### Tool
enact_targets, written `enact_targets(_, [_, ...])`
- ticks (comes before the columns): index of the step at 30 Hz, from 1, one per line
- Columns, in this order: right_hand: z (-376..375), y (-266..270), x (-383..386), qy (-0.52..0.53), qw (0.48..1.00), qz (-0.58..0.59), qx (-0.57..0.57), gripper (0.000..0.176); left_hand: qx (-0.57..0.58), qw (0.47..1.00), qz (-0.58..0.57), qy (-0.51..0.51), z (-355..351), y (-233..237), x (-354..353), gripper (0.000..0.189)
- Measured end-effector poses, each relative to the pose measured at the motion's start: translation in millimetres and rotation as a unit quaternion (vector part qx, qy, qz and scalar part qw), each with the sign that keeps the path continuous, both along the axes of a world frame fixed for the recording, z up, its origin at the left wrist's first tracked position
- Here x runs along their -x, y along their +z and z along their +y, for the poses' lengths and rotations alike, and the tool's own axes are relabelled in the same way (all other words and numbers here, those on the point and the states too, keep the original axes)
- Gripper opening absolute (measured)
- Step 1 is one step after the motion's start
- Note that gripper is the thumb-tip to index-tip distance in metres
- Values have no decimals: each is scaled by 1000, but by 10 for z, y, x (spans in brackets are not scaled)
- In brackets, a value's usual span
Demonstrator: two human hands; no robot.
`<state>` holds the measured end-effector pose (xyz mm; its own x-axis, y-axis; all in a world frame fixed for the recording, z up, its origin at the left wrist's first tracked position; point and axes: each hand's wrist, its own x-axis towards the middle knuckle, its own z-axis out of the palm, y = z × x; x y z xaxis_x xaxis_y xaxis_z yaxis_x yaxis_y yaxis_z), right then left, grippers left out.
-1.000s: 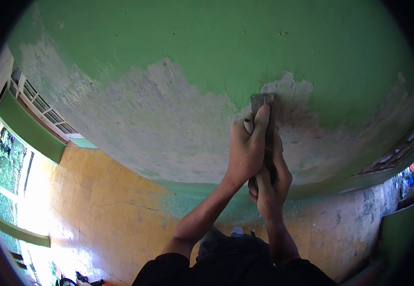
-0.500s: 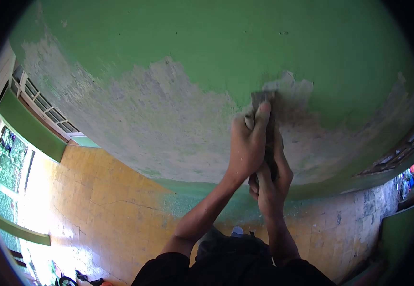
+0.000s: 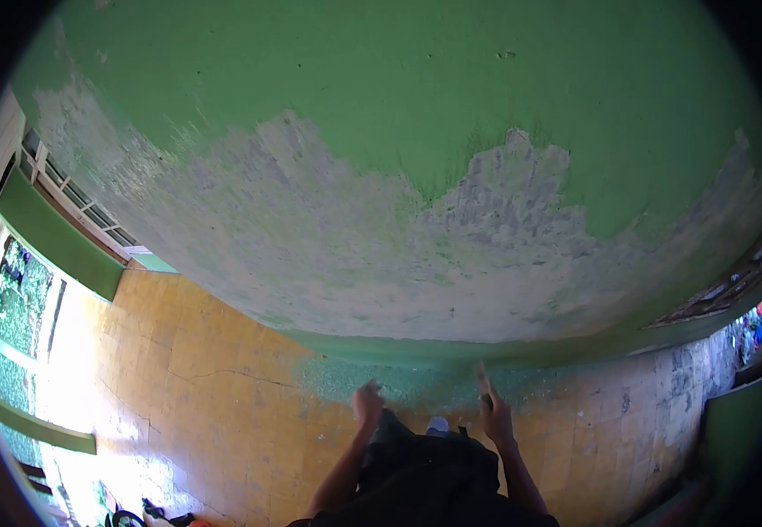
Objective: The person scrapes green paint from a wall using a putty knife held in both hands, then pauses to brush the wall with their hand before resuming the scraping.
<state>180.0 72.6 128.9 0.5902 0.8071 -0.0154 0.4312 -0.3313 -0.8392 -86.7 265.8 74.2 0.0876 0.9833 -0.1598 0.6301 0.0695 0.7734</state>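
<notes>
While the left hand [image 3: 368, 405] curls near the wall [image 3: 381, 263], the right hand's [image 3: 497, 422] grip is unclear.

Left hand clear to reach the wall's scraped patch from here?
Likely yes: the left hand is low, and nothing visible stands between it and the scraped patch. It would probably have to rise; depth is hard to judge.

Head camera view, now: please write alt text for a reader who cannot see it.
A person's left hand and right hand are apart before a green wall with a large, uneven greyish patch. Whether either hand holds anything is unclear. Green debris lies on the yellowish tiled floor.
</notes>
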Motion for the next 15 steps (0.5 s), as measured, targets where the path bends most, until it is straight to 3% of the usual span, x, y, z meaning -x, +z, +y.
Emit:
enact_targets(1, [-410,-670,-157,-1,998,-22,58,49,19,995,101,-3,-191,-346,467,29])
enact_targets(2, [-700,-918,-213,-73,966,112,222,45,45,967,236,-90,-424,-774,1036,31])
enact_targets(3, [-1094,-1102,-318,-136,894,274,328,34,41,885,387,-256,-671,-1135,1583,29])
enact_targets(4, [-1865,-1951,-336,-160,871,277,374,30,109,832,416,-350,-956,-1448,2142,31])
enact_targets(5, [-2576,-2713,-345,-183,845,280,418,42,181,804,417,-383,-1184,-1486,2541,31])
enact_targets(6, [-3161,-3169,-176,-337,736,387,442,31,318,842,381,-213,-1310,-1334,2620,33])
enact_targets(7, [-3357,-2492,-207,-111,789,363,483,29,435,839,326,-31,-1349,-1142,2671,35])
enact_targets(8, [-3455,-1987,-114,-114,811,369,439,31,414,862,294,0,-1312,-1068,2666,36])
enact_targets(11, [-3563,-1353,132,-182,842,386,329,39,350,902,240,76,-1417,-1029,2523,38])
enact_targets(13, [-3365,-1432,117,-316,750,444,375,35,285,913,270,114,-1375,-1088,2234,41])
enact_targets(15, [-3131,-1867,44,-303,722,439,441,36,232,926,278,108,-1252,-1115,1836,43])
